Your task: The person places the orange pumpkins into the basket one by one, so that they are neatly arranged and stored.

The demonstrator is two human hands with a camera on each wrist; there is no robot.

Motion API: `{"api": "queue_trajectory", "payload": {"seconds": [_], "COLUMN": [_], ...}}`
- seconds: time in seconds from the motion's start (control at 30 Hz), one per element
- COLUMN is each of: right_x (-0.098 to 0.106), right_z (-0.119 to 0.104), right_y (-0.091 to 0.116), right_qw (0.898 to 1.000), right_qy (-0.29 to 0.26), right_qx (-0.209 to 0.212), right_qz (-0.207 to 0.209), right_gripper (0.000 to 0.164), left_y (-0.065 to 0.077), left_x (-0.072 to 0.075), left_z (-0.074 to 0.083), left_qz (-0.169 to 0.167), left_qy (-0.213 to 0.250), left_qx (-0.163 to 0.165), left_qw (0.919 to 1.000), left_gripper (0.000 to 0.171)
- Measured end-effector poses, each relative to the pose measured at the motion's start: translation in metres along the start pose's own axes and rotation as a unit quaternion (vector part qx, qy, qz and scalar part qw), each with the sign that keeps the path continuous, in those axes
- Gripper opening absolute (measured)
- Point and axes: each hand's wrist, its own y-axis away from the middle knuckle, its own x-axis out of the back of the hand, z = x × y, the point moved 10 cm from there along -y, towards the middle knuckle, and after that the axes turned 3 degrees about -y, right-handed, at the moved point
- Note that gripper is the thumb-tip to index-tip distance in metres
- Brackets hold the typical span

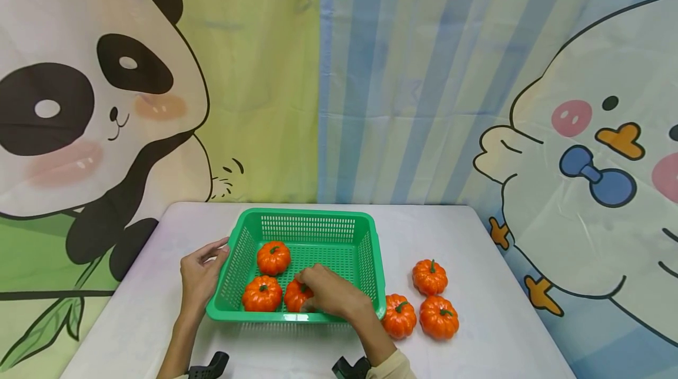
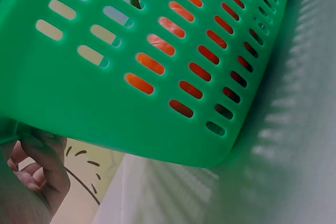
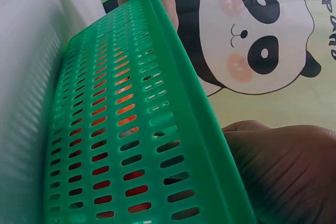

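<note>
A green plastic basket (image 1: 307, 213) with slotted walls stands on the table. My left hand (image 1: 201, 276) grips its left rim; in the left wrist view the fingers (image 2: 50, 161) curl at that rim. Over the front wall reaches my right hand (image 1: 331, 291), its fingers around a small orange pumpkin (image 1: 294, 298) low inside the basket. Part of that pumpkin is hidden by the hand. Two more pumpkins sit in the basket's left half, one toward the back (image 1: 273, 258) and one near the front (image 1: 262, 293). Orange shows through the slots (image 3: 125, 98) in the right wrist view.
Right of the basket, three orange pumpkins lie on the white table (image 1: 503, 343): one farther back (image 1: 429, 277), one beside the basket corner (image 1: 399, 317), one to its right (image 1: 439, 318). Behind the table hangs a curtain (image 1: 265, 102) with cartoon animals.
</note>
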Motion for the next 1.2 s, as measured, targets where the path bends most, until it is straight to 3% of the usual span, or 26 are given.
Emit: {"api": "queue_trajectory", "payload": {"seconds": [0.63, 1.2], "right_x": [0.0006, 0.0024], "right_z": [0.0015, 0.0044], "right_y": [0.0003, 0.0007], "right_qw": [1.0, 1.0], "right_qy": [0.004, 0.005], "right_qx": [0.005, -0.016], "right_qz": [0.008, 0.009], "right_gripper": [0.026, 0.027], "left_y": [0.0015, 0.0001], "left_x": [0.0001, -0.0005], "left_z": [0.0, 0.0008], "left_qz": [-0.003, -0.005], "left_qy": [-0.002, -0.003], "left_qx": [0.0, -0.003], "left_qw": [1.0, 1.0], "left_gripper": [0.03, 0.03]}}
